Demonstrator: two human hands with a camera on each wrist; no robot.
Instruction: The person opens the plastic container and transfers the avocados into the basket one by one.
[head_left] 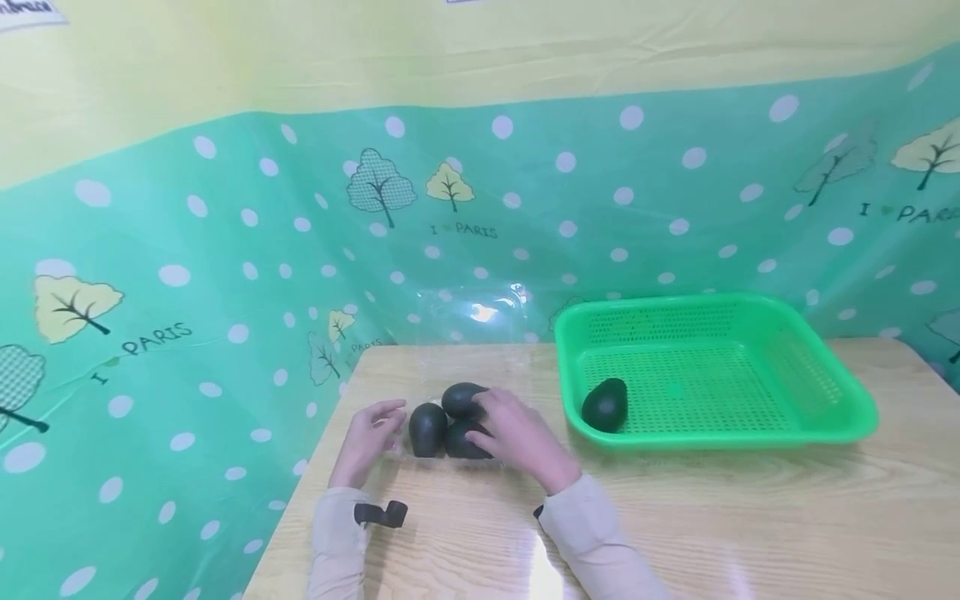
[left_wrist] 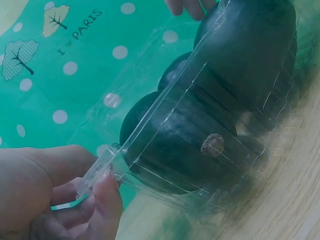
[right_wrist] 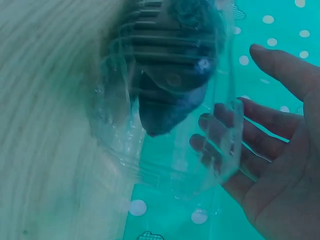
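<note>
Three dark avocados sit together in a clear plastic clamshell box on the table, its see-through lid standing raised at the back. My left hand pinches the box's rim between thumb and fingers at the left side, plainest in the left wrist view. Over the right end of the box is my right hand, close to two of the avocados. In the right wrist view its fingers are spread and relaxed, some seen through the clear wall, with nothing gripped.
To the right stands a green plastic basket with one avocado in its near left corner. Beneath everything is a light wooden table. A green dotted cloth hangs behind and to the left of the table.
</note>
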